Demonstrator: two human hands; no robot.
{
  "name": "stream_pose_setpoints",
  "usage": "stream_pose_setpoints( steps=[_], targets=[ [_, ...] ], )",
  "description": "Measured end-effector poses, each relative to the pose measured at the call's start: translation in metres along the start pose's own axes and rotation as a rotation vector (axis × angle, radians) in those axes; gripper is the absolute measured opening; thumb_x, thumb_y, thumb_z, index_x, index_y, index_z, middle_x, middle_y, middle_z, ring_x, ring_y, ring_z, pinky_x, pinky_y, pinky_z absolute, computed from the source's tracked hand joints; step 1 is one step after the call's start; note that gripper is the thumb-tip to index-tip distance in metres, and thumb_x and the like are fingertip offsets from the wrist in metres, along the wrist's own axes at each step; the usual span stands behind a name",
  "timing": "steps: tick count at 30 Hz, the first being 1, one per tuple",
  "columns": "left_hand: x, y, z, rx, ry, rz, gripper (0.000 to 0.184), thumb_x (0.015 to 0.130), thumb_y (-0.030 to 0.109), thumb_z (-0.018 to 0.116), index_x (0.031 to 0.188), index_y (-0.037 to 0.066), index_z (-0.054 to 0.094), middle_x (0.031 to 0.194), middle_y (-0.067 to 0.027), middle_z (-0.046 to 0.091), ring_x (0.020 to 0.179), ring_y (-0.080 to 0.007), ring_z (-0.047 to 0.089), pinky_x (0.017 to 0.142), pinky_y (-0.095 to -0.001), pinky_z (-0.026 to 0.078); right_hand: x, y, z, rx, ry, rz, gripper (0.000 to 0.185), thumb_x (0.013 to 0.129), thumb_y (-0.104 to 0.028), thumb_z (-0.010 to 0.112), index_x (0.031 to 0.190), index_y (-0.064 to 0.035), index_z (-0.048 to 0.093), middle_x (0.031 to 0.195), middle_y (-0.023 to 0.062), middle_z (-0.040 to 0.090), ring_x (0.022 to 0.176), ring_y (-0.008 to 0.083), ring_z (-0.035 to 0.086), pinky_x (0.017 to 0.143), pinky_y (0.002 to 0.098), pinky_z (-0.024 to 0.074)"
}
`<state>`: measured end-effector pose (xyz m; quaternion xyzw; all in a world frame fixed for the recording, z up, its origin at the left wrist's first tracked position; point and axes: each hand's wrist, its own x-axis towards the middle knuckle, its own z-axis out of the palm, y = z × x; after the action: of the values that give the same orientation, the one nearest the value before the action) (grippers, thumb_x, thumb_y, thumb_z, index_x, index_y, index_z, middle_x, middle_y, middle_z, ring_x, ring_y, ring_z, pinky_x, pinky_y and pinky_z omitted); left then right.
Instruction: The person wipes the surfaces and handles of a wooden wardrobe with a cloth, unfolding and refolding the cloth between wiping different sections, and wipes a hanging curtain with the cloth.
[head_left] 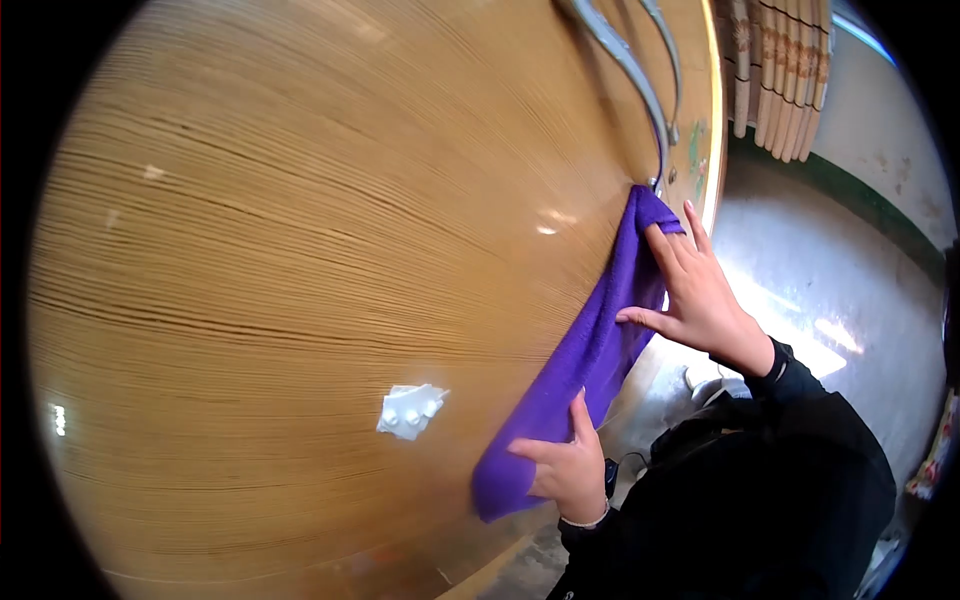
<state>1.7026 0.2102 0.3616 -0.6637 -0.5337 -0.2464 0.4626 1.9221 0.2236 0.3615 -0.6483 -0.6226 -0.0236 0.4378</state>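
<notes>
A folded purple cloth (590,345) lies in a long strip along the edge of a shiny wood-grain tabletop (300,260). My right hand (695,290) rests on its upper end, thumb stretched out and fingers spread, one finger lifted. Lower down, my left hand (568,470) touches the cloth near its wide lower end. That hand's thumb and one finger stand apart, while its other fingers are partly hidden. Just past the cloth's upper tip are curved grey metal bars (625,60).
A small white piece (410,410) with round bumps, like a blister pack, lies on the table left of the cloth. Beige patterned hanging fabric (785,80) is at upper right. Beyond the table edge is a shiny grey floor (830,240).
</notes>
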Motion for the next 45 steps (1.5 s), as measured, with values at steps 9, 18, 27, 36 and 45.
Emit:
stream_pose_setpoints(
  steps=[9, 18, 27, 36, 45],
  targets=[
    [0.001, 0.002, -0.027, -0.127, -0.104, 0.042, 0.097, 0.065, 0.052, 0.073, 0.138, 0.009, 0.028, 0.135, -0.0203, 0.032, 0.12, -0.042, 0.035, 0.096, -0.0548, 0.025, -0.002, -0.003, -0.016, 0.041, 0.131, -0.005, 0.077, 0.069, -0.025, 0.071, 0.127, 0.0087, 0.032, 0.101, 0.0233, 0.051, 0.099, 0.0373, 0.051, 0.108, 0.0496, 0.0148],
    [-0.143, -0.141, -0.028, 0.013, -0.281, -0.201, 0.09, 0.065, 0.056, 0.07, 0.133, 0.01, 0.034, 0.131, -0.0196, 0.039, 0.116, -0.0421, 0.039, 0.094, -0.0591, 0.027, -0.121, -0.12, 0.092, 0.396, 0.009, -0.15, 0.1, 0.065, -0.018, 0.079, 0.135, 0.01, 0.014, 0.133, 0.0307, 0.028, 0.122, 0.0429, 0.033, 0.101, 0.0442, 0.027],
    [-0.24, -0.277, -0.019, 0.116, -0.318, -0.374, 0.115, 0.057, 0.066, 0.069, 0.132, -0.01, 0.026, 0.114, -0.0329, 0.045, 0.109, -0.0488, 0.041, 0.096, -0.0626, 0.021, -0.147, -0.265, 0.15, 0.303, 0.18, -0.504, 0.109, 0.059, -0.029, 0.084, 0.132, 0.0121, 0.015, 0.131, 0.0328, 0.028, 0.119, 0.0475, 0.035, 0.098, 0.0503, 0.0303],
    [-0.188, -0.346, -0.047, 0.056, -0.21, -0.605, 0.131, 0.055, 0.058, 0.074, 0.135, -0.013, -0.001, 0.124, -0.0342, 0.039, 0.112, -0.0507, 0.038, 0.094, -0.0578, 0.023, -0.109, -0.404, 0.102, 0.376, 0.121, -0.578, 0.076, 0.066, -0.03, 0.07, 0.129, -0.0019, 0.038, 0.092, 0.0123, 0.057, 0.093, 0.0262, 0.056, 0.107, 0.0532, 0.0134],
    [-0.166, -0.293, -0.061, -0.105, -0.185, -0.65, 0.111, 0.071, 0.05, 0.063, 0.136, -0.012, -0.003, 0.125, -0.0407, 0.03, 0.111, -0.0547, 0.035, 0.097, -0.0578, 0.02, -0.138, -0.375, 0.153, 0.59, -0.041, -1.031, 0.05, 0.078, -0.018, 0.048, 0.128, -0.0121, 0.044, 0.116, 0.0033, 0.055, 0.105, 0.0126, 0.052, 0.112, 0.0367, 0.0129]
  ],
)
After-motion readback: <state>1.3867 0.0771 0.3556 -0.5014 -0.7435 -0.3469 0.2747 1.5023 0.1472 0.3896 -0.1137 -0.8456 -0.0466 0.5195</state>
